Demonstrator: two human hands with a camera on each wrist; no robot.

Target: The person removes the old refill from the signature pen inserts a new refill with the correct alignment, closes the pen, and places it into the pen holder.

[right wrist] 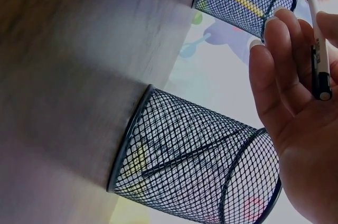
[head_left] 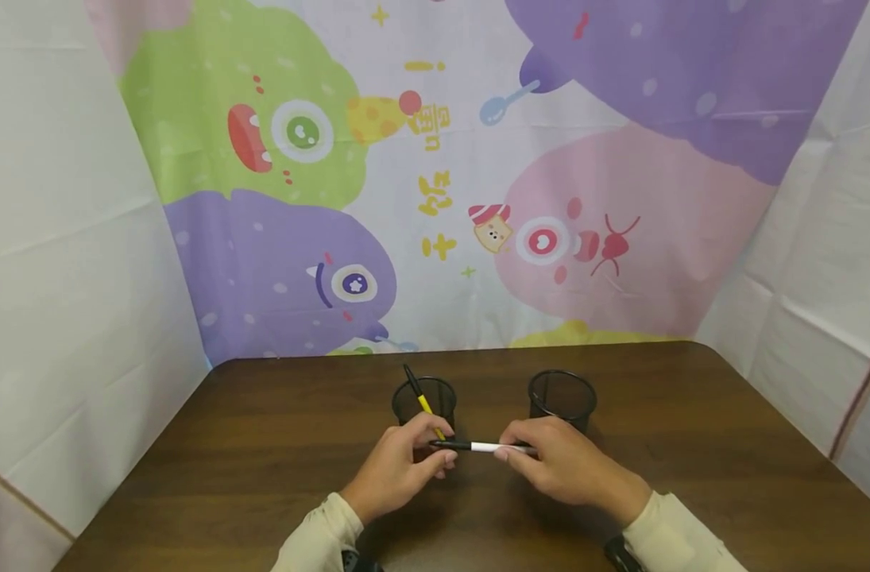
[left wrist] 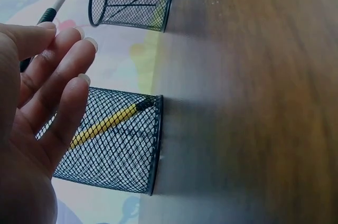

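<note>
Between the two hands, a white pen with black ends (head_left: pixel 485 447) lies level above the table. My left hand (head_left: pixel 399 469) pinches its black left end between thumb and forefinger; the other fingers spread loosely, as the left wrist view shows. At the other end, my right hand (head_left: pixel 570 462) holds the white barrel with thumb and fingers, and the pen's clip (right wrist: pixel 315 71) faces the palm. Just behind the left hand, a yellow pen with a black upper end (head_left: pixel 424 403) leans in the left black mesh cup (left wrist: pixel 116 150).
A second black mesh pen cup (right wrist: pixel 185 155) stands behind the right hand on the brown wooden table (head_left: pixel 291 429). White cloth hangs on both sides, and a cartoon-printed curtain (head_left: pixel 449 302) hangs behind the table.
</note>
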